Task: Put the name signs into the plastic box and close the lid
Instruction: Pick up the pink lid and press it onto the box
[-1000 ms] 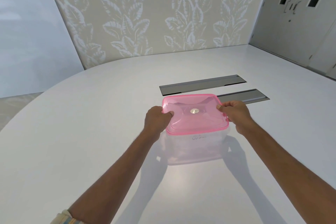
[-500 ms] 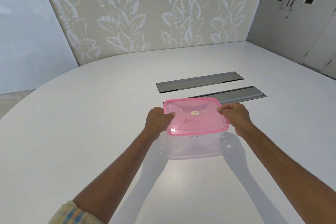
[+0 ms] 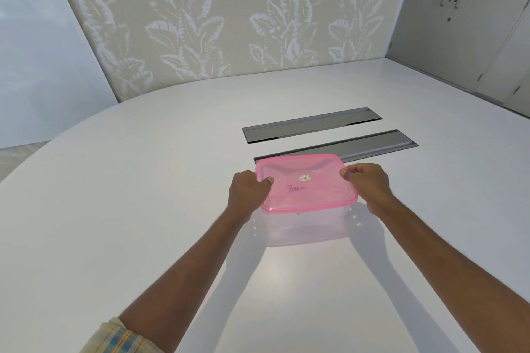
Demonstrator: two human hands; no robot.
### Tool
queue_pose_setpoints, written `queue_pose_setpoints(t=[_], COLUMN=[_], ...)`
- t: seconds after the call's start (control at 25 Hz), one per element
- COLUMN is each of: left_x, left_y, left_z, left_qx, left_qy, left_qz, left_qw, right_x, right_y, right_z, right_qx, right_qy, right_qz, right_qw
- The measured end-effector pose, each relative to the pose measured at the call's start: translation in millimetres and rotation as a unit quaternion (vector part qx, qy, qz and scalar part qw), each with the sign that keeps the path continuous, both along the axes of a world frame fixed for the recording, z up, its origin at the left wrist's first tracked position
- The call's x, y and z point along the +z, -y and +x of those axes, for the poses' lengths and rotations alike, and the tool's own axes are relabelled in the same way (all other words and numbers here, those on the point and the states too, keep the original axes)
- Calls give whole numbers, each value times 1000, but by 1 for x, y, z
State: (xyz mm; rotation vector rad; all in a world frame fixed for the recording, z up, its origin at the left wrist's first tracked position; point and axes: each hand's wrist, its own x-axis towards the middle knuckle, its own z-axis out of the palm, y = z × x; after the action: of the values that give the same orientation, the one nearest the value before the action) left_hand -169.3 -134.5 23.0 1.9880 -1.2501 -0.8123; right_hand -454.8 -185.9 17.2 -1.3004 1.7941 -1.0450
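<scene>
A clear plastic box (image 3: 307, 228) stands on the white table (image 3: 143, 209) with its translucent pink lid (image 3: 312, 192) lying flat on top. My left hand (image 3: 248, 192) grips the lid's left edge, thumb on top. My right hand (image 3: 368, 183) grips the lid's right edge the same way. Through the lid I read handwriting, "Penguin", on a name sign (image 3: 296, 188) inside the box. A small round sticker (image 3: 305, 178) sits at the lid's centre. The rest of the box's contents are blurred by the plastic.
Two long grey cable hatches (image 3: 312, 125) (image 3: 381, 146) are set flush in the table just beyond the box. A leaf-patterned wall stands behind the table, and grey double doors (image 3: 464, 8) are at the far right.
The lid has come down level onto the box, and both hands have stayed on its left and right edges. The view has tilted slightly, so the box sits a little lower and farther away.
</scene>
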Motion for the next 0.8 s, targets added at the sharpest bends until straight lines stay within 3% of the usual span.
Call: queue_pose_setpoints(t=[0.44, 0.8], left_x=[-12, -5], left_y=[15, 67], left_z=[-2, -8], left_qx=[39, -1], left_qy=[41, 115], left_qz=[-14, -41], left_qw=[998, 993], right_x=[-8, 11], right_y=[12, 55], right_z=[-4, 36], right_qx=[12, 154], right_qy=[-5, -231], right_qz=[21, -64], right_qw=[1000, 959])
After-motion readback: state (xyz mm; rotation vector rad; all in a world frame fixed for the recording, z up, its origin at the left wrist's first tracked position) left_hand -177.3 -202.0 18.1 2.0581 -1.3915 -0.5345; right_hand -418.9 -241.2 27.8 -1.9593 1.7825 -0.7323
